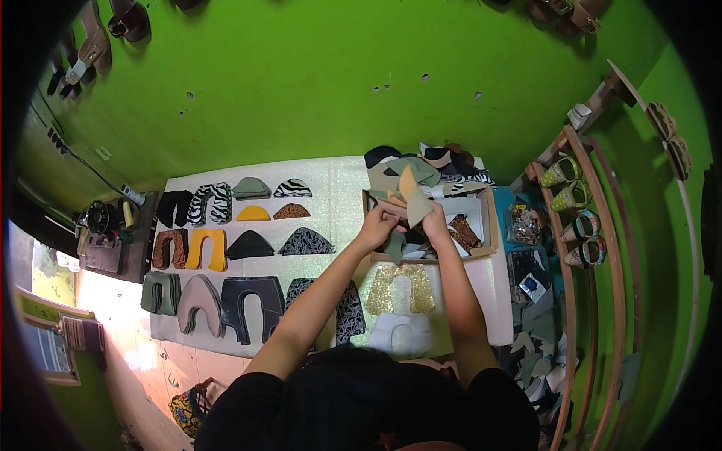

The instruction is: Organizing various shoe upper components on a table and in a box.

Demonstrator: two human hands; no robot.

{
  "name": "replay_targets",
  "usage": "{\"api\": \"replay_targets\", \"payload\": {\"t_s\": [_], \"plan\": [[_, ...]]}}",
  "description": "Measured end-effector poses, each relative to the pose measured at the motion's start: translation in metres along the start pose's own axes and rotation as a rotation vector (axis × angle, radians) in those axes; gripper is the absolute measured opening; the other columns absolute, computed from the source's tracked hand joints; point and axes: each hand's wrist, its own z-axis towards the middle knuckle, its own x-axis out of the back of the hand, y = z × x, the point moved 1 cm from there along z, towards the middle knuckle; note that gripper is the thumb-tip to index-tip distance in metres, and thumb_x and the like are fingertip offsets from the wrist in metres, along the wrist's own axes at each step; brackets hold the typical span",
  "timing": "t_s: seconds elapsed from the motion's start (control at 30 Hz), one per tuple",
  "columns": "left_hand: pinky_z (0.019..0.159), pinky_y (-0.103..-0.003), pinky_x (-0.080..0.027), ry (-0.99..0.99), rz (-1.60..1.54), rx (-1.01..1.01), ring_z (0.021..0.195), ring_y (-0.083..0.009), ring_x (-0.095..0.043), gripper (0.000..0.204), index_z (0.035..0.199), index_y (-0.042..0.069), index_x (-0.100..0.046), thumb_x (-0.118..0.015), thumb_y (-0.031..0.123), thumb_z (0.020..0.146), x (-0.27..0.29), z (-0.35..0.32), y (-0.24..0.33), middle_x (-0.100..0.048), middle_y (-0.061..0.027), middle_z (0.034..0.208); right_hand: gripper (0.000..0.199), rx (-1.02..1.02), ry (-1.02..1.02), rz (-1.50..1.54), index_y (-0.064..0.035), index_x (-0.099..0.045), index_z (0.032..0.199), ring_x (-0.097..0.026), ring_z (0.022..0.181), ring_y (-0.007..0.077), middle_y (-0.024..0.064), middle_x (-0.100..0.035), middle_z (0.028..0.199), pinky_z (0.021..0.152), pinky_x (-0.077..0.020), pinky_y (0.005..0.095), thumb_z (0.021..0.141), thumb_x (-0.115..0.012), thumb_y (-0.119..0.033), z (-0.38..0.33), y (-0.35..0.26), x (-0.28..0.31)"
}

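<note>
Over an open cardboard box (492, 233) at the table's right end, both my hands are closed on cut pieces of shoe material. My left hand (379, 227) pinches a tan piece (392, 210) by its edge. My right hand (434, 223) grips a pale grey-green piece (417, 208), with a pointed yellow piece (408, 183) standing up beside it. A darker green piece (394, 245) hangs below, between the hands; which hand holds it I cannot tell. Inside the box lies a leopard-print piece (464, 230), and more scraps (421, 171) are heaped at its far side.
Left on the white table (263, 173) are rows of sorted pieces, including black U-shapes (252, 301), yellow U-shapes (206, 248) and zebra-print ones (209, 203). Gold glitter pieces (401, 288) lie nearer me. A wooden rack (573, 301) holds sandals (569, 197); a sewing machine (98, 218) stands far left.
</note>
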Motion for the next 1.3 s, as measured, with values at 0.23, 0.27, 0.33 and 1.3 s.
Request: {"api": "replay_targets", "payload": {"t_s": [0.23, 0.27, 0.33, 1.3], "plan": [[0.071, -0.025, -0.047, 0.173, 0.005, -0.047, 0.082, -0.0159, -0.058, 0.021, 0.097, 0.0, -0.052, -0.044, -0.008, 0.079, 0.004, -0.014, 0.003, -0.059, -0.0091, 0.091, 0.034, -0.189, 0.298, -0.514, 0.0029, -0.049, 0.102, -0.056, 0.077, 0.0224, 0.0127, -0.056, 0.088, 0.067, -0.0459, 0.0324, 0.081, -0.048, -0.024, -0.005, 0.052, 0.052], [0.076, -0.024, -0.044, 0.21, 0.091, -0.077, 0.083, -0.0137, -0.056, 0.024, 0.096, 0.001, -0.054, -0.043, -0.009, 0.078, 0.008, -0.013, 0.0, -0.058, -0.0066, 0.09, 0.038, -0.058, 0.416, -0.804, 0.0036, -0.048, 0.105, -0.055, 0.085, 0.0263, 0.0161, -0.055, 0.093, 0.076, -0.0447, 0.0349, 0.077, -0.052, -0.021, -0.005, 0.064, 0.058], [0.077, -0.024, -0.043, 0.237, 0.088, -0.056, 0.084, -0.0136, -0.056, 0.026, 0.097, 0.001, -0.054, -0.042, -0.01, 0.077, 0.014, -0.015, 0.002, -0.058, -0.0064, 0.09, 0.041, -0.039, 0.409, -0.889, 0.0032, -0.046, 0.108, -0.052, 0.091, 0.0293, 0.0188, -0.053, 0.097, 0.082, -0.0411, 0.0358, 0.073, -0.054, -0.017, -0.01, 0.061, 0.055], [0.07, -0.027, -0.045, 0.537, -0.107, -0.161, 0.078, -0.0137, -0.054, 0.02, 0.1, 0.002, -0.047, -0.04, 0.002, 0.081, 0.037, -0.015, 0.002, -0.054, -0.0069, 0.086, 0.019, 0.038, 0.293, -0.57, -0.0003, -0.056, 0.067, -0.054, 0.057, 0.0119, 0.007, -0.057, 0.063, 0.055, -0.0444, 0.0248, 0.062, -0.068, -0.015, 0.004, 0.054, 0.01]]}}
